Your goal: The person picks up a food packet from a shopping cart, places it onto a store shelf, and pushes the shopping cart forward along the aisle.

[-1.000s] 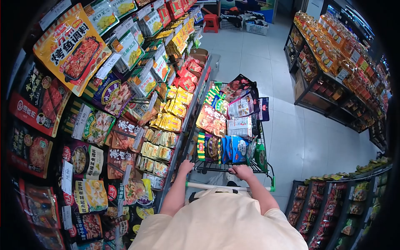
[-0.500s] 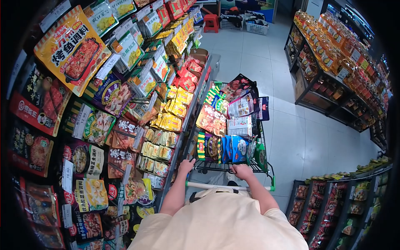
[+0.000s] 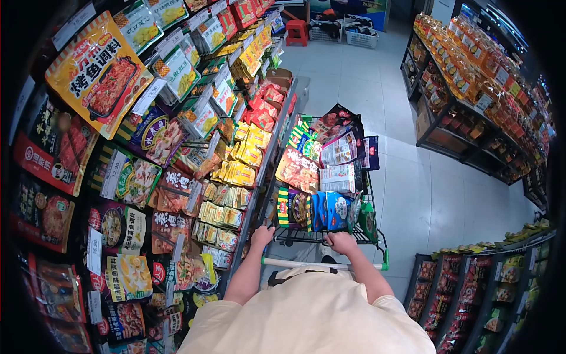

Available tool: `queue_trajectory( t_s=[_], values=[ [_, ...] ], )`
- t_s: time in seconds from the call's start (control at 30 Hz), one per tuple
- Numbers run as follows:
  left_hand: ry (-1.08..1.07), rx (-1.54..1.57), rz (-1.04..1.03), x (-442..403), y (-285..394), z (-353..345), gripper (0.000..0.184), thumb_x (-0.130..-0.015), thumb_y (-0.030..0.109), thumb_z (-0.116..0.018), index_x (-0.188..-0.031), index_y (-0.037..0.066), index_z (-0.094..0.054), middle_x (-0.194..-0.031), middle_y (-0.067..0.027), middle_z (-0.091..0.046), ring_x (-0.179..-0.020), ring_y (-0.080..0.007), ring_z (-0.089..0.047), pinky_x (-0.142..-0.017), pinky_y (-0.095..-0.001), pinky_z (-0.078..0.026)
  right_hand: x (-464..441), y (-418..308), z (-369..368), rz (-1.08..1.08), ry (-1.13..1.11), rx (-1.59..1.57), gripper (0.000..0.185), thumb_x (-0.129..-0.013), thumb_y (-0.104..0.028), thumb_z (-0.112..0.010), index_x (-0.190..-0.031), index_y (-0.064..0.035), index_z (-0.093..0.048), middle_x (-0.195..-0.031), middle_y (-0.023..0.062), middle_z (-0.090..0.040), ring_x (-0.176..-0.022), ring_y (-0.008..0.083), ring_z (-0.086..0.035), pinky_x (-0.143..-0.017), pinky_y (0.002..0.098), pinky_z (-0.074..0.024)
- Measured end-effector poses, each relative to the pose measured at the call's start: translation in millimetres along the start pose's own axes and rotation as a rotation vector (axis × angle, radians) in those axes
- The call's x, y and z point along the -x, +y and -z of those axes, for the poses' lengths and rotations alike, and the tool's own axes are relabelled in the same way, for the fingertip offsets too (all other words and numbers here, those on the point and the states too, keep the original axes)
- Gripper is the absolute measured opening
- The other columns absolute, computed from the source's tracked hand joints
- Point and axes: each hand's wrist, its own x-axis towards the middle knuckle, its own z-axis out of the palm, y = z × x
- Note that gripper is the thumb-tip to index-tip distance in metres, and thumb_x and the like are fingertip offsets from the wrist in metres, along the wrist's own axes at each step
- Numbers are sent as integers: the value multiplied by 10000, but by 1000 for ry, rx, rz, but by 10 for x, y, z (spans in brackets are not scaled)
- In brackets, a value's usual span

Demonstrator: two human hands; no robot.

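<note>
A shopping cart (image 3: 375, 235) stands in front of me, its basket full of seasoning packets. At the near left corner of the basket, my left hand (image 3: 262, 235) is closed on the cart's frame. Further right, my right hand (image 3: 341, 242) is closed on the basket's near rim. The pale handlebar (image 3: 306, 263) with green ends lies between the hands and my body. Inside are blue packets (image 3: 337, 210), a purple-and-green packet (image 3: 293, 209), a reddish packet (image 3: 296, 171) and white-backed packets (image 3: 339, 177). My fingertips are partly hidden under my knuckles.
Along the left runs a tall shelf of hanging packets (image 3: 100, 74), with yellow sachets (image 3: 239, 173) in trays close to the cart. Bottles (image 3: 457, 71) fill a rack on the right. Lower shelves (image 3: 457, 289) curve round at bottom right. A red stool (image 3: 296, 32) and white baskets (image 3: 361, 39) stand ahead.
The view has shifted very slightly, and the shelf packets sit a little further left. Both hands keep the same hold on the cart.
</note>
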Motion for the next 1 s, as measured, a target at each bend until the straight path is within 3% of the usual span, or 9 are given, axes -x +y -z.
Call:
queue_trajectory(
  t_s=[0.03, 0.1, 0.33, 0.4, 0.83, 0.9, 1.0],
  values=[
    [-1, -1, 1, -60, -52, -54, 526, -916, 520, -578, -1111, 47, -700, -1148, -239, -676, -1098, -402, -639, -946, -495, -508, -8, 9, -9, 5, 3, 1, 380, -1005, -416, -437, -927, -118, -659, -869, 194, -701, -856, 411, -668, -779, 533, -526],
    [116, -15, -64, -97, -98, -105, 469, -897, 498, -619, -982, 51, -732, -904, -204, -723, -882, -358, -710, -805, -467, -543, -12, 14, -11, 8, 5, 2, 378, -1005, -415, -438, -931, -119, -661, -870, 196, -701, -857, 412, -668, -779, 533, -526],
    [127, -35, -133, -20, -89, -45, 426, -864, 459, -677, -1000, 59, -730, -989, -233, -711, -984, -394, -679, -861, -490, -527, 5, -21, 59, 6, -17, -11, 372, -1003, -412, -437, -963, -119, -662, -875, 202, -703, -857, 412, -672, -783, 533, -532],
    [57, -16, -126, -22, -88, -20, 501, -852, 477, -665, -1075, 30, -700, -1077, -239, -691, -1042, -409, -653, -899, -503, -519, 2, -22, 69, 10, -17, -12, 372, -1003, -411, -436, -965, -117, -661, -875, 203, -703, -855, 412, -673, -784, 532, -533],
    [1, 16, -74, -143, -111, -41, 450, -825, 435, -710, -1058, 51, -717, -1069, -215, -704, -1051, -387, -658, -911, -487, -517, -46, 25, 32, 47, 24, -29, 376, -999, -402, -453, -917, -100, -662, -830, 208, -694, -808, 425, -667, -756, 542, -530],
    [51, 30, -94, -166, -121, -61, 372, -831, 392, -712, -952, 40, -719, -930, -180, -729, -925, -351, -700, -832, -454, -533, -67, 39, 9, 64, 49, -41, 387, -1002, -405, -457, -901, -94, -664, -802, 211, -688, -785, 432, -662, -741, 546, -527],
    [76, 40, -123, -199, -116, -57, 379, -834, 396, -709, -958, 38, -721, -937, -187, -726, -938, -359, -696, -840, -457, -531, -91, 56, 1, 70, 55, -42, 384, -1001, -400, -461, -898, -92, -665, -804, 211, -688, -788, 430, -662, -740, 546, -526]
  ],
)
